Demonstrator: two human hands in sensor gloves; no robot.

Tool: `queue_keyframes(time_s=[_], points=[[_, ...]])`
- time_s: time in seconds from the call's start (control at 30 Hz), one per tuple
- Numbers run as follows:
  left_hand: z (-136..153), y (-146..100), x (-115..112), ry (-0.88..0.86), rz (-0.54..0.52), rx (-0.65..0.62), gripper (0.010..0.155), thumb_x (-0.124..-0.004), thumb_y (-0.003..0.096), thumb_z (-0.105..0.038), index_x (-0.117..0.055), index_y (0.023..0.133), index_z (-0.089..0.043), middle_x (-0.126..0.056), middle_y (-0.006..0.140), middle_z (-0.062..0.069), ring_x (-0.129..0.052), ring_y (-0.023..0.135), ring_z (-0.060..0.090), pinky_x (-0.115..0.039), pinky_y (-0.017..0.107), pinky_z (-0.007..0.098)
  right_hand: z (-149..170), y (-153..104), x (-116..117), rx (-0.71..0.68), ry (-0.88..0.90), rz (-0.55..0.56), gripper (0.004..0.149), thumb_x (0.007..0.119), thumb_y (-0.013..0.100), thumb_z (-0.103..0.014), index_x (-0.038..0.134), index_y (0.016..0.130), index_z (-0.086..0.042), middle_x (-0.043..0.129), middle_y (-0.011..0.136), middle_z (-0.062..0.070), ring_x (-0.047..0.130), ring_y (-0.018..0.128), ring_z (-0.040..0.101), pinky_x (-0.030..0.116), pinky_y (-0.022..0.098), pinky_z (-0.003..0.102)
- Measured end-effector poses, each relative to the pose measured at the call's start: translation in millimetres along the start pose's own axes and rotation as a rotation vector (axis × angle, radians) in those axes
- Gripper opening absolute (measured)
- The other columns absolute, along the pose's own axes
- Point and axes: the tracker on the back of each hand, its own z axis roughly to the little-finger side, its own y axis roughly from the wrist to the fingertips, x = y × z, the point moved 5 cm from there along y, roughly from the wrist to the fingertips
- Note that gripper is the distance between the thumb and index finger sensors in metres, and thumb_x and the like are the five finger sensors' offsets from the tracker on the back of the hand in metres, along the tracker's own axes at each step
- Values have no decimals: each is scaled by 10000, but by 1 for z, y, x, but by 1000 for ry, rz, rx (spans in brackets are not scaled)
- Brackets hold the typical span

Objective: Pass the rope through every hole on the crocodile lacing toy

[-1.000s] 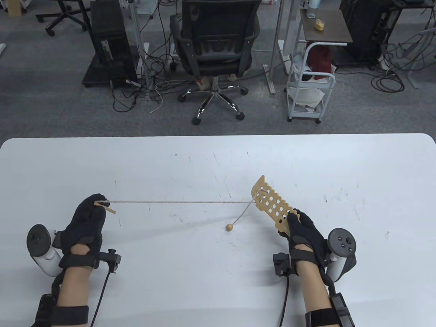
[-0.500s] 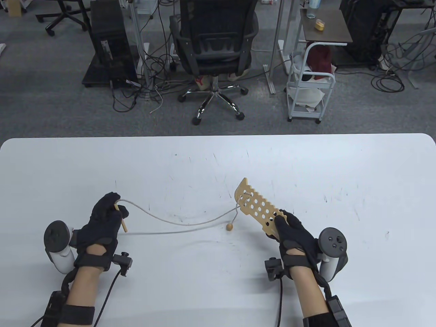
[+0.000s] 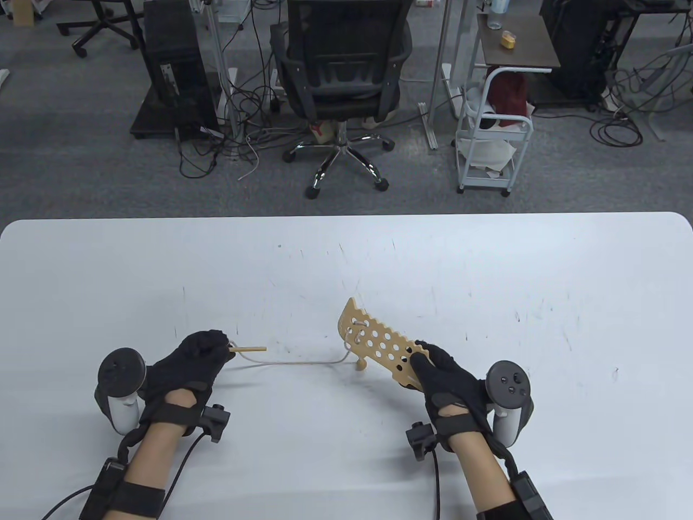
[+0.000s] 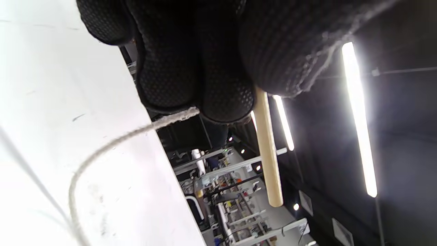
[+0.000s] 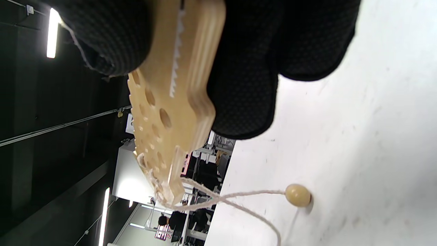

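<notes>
The wooden crocodile lacing board, full of round holes, is held off the table by my right hand, which grips its near end. A pale rope passes through holes at the board's far tip and droops slack onto the table. Its end bead lies on the table below the board. My left hand pinches the wooden needle, which points right toward the board.
The white table shows scuffs and faint marks. Beyond its far edge stand an office chair, a white cart and floor cables. Cables trail from both wrists off the near edge.
Both hands moved toward each other and nearer the table's front. The rope went from taut to slack. The needle turned to point right at the board.
</notes>
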Motion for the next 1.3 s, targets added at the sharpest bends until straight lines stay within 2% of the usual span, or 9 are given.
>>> queue_keyframes(time_s=[0.53, 0.93, 1.3], points=[[15, 2, -42, 15, 148, 69, 416, -939, 392, -349, -894, 801, -286, -1026, 732, -21, -1003, 706, 272, -674, 699, 549, -7, -8, 31, -36, 25, -159, 450, 821, 451, -420, 821, 847, -205, 1033, 663, 62, 1067, 512, 263, 815, 456, 480], [17, -3, -84, -126, 352, 73, 413, -902, 416, -322, -869, 826, -291, -1003, 771, -21, -976, 749, 265, -620, 727, 561, -13, -15, 55, -60, 65, -289, 462, 779, 455, -413, 795, 864, -200, 1019, 671, 59, 1060, 514, 258, 805, 466, 485], [15, -6, -99, -183, 454, 83, 419, -851, 414, -284, -850, 832, -302, -970, 794, -21, -944, 769, 277, -577, 737, 583, -14, -21, 70, -68, 67, -339, 464, 779, 452, -413, 796, 863, -199, 1021, 668, 58, 1061, 510, 257, 805, 466, 485]])
